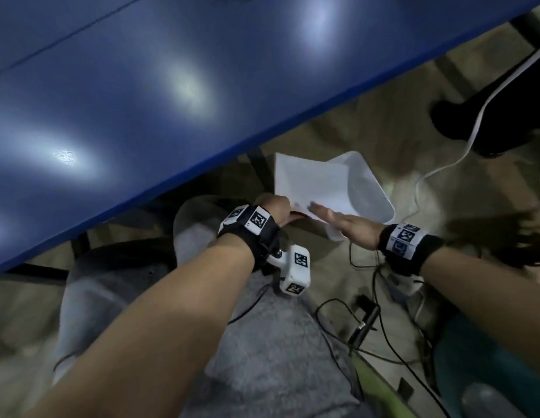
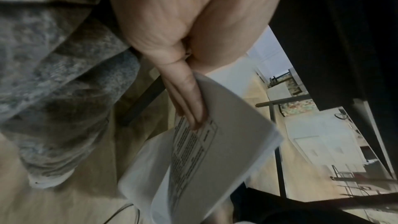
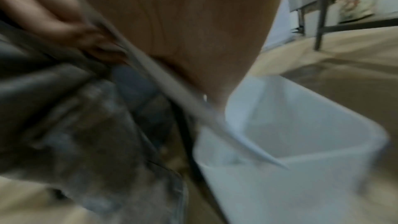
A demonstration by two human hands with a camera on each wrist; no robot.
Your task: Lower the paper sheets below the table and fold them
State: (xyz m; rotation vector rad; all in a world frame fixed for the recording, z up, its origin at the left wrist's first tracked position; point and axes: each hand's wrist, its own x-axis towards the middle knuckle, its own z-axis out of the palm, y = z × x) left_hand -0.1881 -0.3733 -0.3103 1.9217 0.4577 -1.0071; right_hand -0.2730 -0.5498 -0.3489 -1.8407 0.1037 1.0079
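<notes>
Bare forearms fill the near part of the head view, each with a black wrist strap bearing black-and-white square markers, over a lap in mottled grey fabric (image 1: 262,357).

Between the two hands is a sheaf of white paper (image 1: 311,182), thin, flat and slightly bowed, held below the edge of the blue table (image 1: 142,101) and over the bin. Its long axis runs from the hands away toward the table edge, the far end tipped forward and down over the bin's mouth. In the left wrist view the underside shows a printed grid of dark text lines, and the sheets fan apart a little at their free edges.

The left hand (image 1: 277,208) grips the near corner of the paper, fingers (image 2: 193,101) curled under the sheets and pressed against the printed face. The right hand (image 1: 344,220) lies flat on top of the paper with fingers straight and together, palm pressing the near edge.

Just beyond and beneath the paper stands a white plastic bin (image 1: 380,203), rectangular with rounded corners and smooth, faintly translucent walls, on a pale tan floor (image 1: 383,122). Black cables (image 1: 392,351) and a white cord (image 1: 449,167) trail across the floor nearby. The table top is smooth and glossy, with soft light patches.
</notes>
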